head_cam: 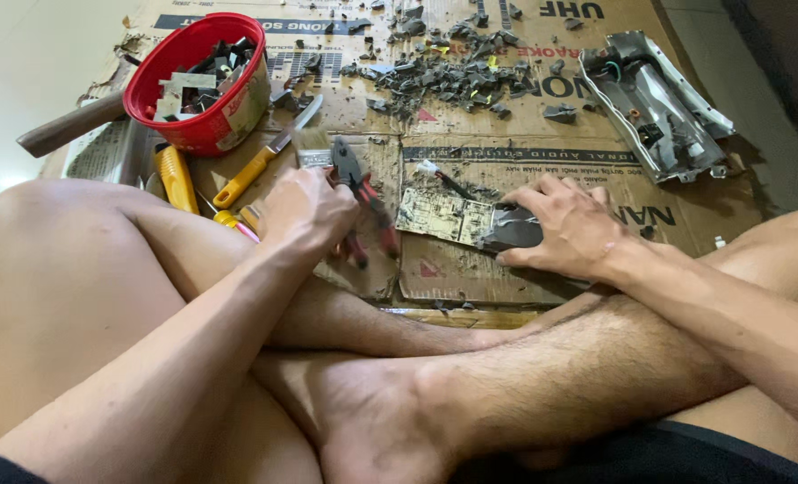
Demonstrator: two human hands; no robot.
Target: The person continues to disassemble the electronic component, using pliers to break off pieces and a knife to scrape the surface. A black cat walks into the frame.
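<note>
My left hand [305,211] grips red-handled pliers [363,202], jaws pointing away from me, over the cardboard sheet [506,170]. My right hand [569,229] rests palm down on a dark grey part [513,230] attached to the right end of a pale circuit board [439,215], which lies flat on the cardboard between the two hands. I sit cross-legged, my knees and shins below both hands.
A red bucket [202,134] of dark and white scraps stands at the back left. Next to it lie a yellow-handled knife [264,157], yellow tools [176,177] and a wooden handle [67,127]. Grey broken bits [452,76] litter the back; a stripped grey casing [654,103] lies back right.
</note>
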